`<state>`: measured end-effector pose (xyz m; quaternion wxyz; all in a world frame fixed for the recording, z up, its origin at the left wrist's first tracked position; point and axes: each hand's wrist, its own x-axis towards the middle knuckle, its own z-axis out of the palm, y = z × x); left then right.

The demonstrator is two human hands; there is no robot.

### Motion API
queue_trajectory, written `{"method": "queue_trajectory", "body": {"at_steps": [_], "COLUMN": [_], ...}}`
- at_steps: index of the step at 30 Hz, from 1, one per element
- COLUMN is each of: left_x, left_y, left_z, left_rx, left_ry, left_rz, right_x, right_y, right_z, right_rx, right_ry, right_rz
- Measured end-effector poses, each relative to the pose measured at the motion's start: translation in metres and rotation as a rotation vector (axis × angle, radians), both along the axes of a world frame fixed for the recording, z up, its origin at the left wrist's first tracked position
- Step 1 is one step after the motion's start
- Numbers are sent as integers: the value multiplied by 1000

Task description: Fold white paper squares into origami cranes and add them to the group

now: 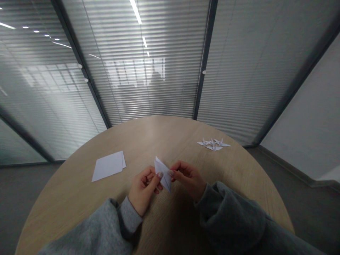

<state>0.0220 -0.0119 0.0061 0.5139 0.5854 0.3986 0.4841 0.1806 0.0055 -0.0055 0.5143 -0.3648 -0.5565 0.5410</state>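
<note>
We look down at a round light-wood table (148, 134) with both hands raised just above it, close together near its near edge. Between them is a piece of folded white paper (163, 173), pinched into a narrow, pointed diamond with one tip up and away from us and the other down toward the tabletop. The left hand (143, 189) is mostly closed, with its fingers curled and its thumb (159, 175) pressed on the paper's left side. The right hand (188, 179) is also partly closed, and its thumb and fingertips (171, 173) pinch the right side, so both hands have hold of the same piece. The paper is held in the air over the table and does not seem to touch it. Grey knit sleeves cover both forearms, the left (87, 233) paler than the right (233, 216). To the left of the hands, well apart from them, a small stack of white paper (107, 165) lies flat, its sheets slightly offset along one edge. Farther off on the right, near the table's far rim, a loose cluster of small white origami cranes (214, 144) lies with the birds touching one another. Behind the table stand glass partitions with slatted blinds (148, 71).
</note>
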Motion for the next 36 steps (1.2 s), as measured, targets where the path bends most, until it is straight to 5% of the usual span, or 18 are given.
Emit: {"method": "queue_trajectory", "body": {"at_steps": [29,36], "left_x": [-1,-1], "left_y": [-2,-1], "left_z": [-1,2], "left_rx": [59,80], "left_ry": [82,77], "left_rz": [-4,95], "right_x": [0,-1], "right_y": [-1,0], "right_z": [0,-1], "right_rx": [25,-36], "right_ry": [-35,-43], "right_rz": [-27,11]}}
